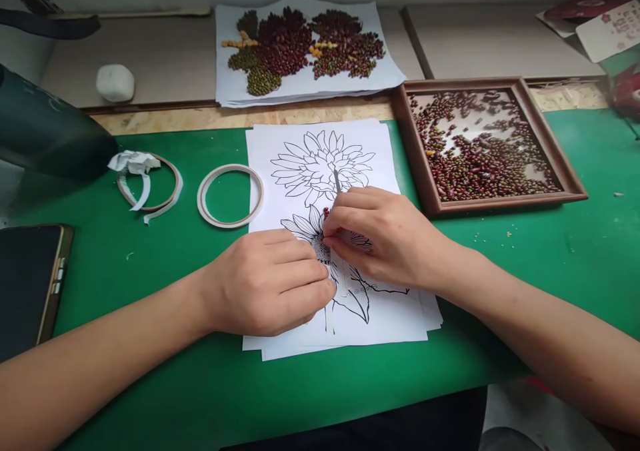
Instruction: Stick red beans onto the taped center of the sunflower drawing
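Note:
A stack of white paper (385, 324) lies in front of me, its top sheet printed with black outlines of flowers (310, 164). My left hand (270, 283) rests curled on the lower left of the sheet; what its fingers hold, if anything, is hidden. Over the lower flower's dark centre (323, 248), my right hand (380, 234) pinches thumb and forefinger together, and whatever is between them is too small to make out. A few dark red beans (326, 212) sit on the drawing just above those fingertips. The two hands nearly meet.
At the right stands a brown wooden tray (433, 171) of red and green beans. Rolls of tape (200, 201) and a phone (30, 284) lie left, beside a dark cylinder (50, 124). Bean-covered flower sheets (300, 91) and a white block (115, 82) are behind.

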`<state>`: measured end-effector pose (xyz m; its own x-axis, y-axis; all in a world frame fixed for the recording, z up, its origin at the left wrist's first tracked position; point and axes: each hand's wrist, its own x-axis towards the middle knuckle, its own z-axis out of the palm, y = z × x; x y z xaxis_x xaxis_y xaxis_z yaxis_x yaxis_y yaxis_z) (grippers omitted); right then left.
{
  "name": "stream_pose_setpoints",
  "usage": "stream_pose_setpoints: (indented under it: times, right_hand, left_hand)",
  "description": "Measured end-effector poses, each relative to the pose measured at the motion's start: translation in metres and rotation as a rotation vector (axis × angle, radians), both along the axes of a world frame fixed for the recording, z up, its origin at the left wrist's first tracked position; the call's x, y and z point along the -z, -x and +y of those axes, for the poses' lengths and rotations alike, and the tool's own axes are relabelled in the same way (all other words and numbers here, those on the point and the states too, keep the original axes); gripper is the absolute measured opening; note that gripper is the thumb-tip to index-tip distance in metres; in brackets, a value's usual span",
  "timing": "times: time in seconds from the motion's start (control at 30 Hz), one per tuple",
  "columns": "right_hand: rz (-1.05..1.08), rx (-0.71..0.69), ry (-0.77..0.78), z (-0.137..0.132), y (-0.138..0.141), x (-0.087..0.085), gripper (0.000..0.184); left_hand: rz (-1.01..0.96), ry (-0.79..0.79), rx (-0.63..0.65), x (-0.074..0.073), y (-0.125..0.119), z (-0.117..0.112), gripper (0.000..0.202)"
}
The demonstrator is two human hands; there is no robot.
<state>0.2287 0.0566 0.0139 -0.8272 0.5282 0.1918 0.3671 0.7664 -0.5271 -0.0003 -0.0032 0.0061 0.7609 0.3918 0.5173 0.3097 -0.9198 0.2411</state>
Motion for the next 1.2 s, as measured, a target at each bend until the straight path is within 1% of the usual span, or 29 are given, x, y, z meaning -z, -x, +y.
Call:
stream_pose_setpoints:
  times: [0.13,0.3,0.37,0.5,0.57,0.63,0.7,0.77,0.87,0.9,0.93,1.0,1.03,1.1,1.13,1.17,1.2]
  right_hand:
    - [-0.014,0.029,-0.006,-0.002,0.003,0.001,0.01]
    - [-0.034,0.08,-0.018,-0.007,0.007,0.002,0.017]
    - [-0.031,0.076,0.005,-0.006,0.007,0.002,0.016]
    - [0.087,0.02,0.143,0.003,0.0,0.0,0.014]
    - [0.185,0.066,0.155,0.008,-0.004,-0.002,0.016]
    - [0.278,0.163,0.094,0.013,-0.008,-0.006,0.017]
    - [0.342,0.266,-0.013,0.017,-0.012,-0.012,0.018]
    - [0.36,0.367,-0.143,0.024,-0.02,-0.02,0.018]
    - [0.35,0.538,-0.328,0.045,-0.044,-0.033,0.013]
    - [0.339,0.607,-0.353,0.055,-0.057,-0.036,0.01]
    - [0.345,0.688,-0.364,0.066,-0.072,-0.038,0.012]
    - [0.218,0.827,-0.308,0.089,-0.104,-0.036,0.022]
    - [0.121,0.914,-0.238,0.099,-0.119,-0.033,0.029]
    - [-0.045,1.006,-0.086,0.116,-0.143,-0.021,0.041]
    - [-0.068,1.021,-0.05,0.123,-0.151,-0.014,0.042]
    - [-0.085,1.005,-0.044,0.127,-0.155,-0.007,0.042]
    - [-0.09,0.958,-0.061,0.131,-0.156,-0.001,0.042]
  left_hand:
    - [0.012,-0.006,-0.002,0.0,0.0,0.0,0.009]
    - [0.025,-0.004,-0.003,0.0,0.0,0.0,0.011]
    - [0.031,0.003,-0.002,-0.001,0.0,0.0,0.011]
    - [0.014,0.022,0.005,-0.003,-0.001,0.0,0.009]
    - [0.006,0.031,0.014,-0.004,-0.001,0.001,0.009]
    - [-0.003,0.034,0.017,-0.004,-0.001,0.001,0.009]
    - [-0.017,0.03,-0.001,-0.004,0.0,0.001,0.01]
    - [-0.026,0.027,-0.055,-0.002,0.001,0.001,0.014]
    - [0.013,0.072,-0.174,0.002,0.002,0.002,0.024]
    - [0.042,0.1,-0.214,0.003,0.002,0.002,0.027]
    - [0.069,0.124,-0.25,0.004,0.002,0.002,0.027]
    - [0.098,0.152,-0.293,0.006,0.001,0.003,0.026]
    - [0.101,0.161,-0.293,0.006,0.001,0.003,0.026]
    - [0.107,0.174,-0.278,0.006,-0.001,0.002,0.025]
    - [0.112,0.172,-0.277,0.005,-0.001,0.001,0.026]
    - [0.118,0.171,-0.284,0.004,-0.001,0.001,0.027]
    - [0.124,0.179,-0.297,0.002,-0.002,0.0,0.027]
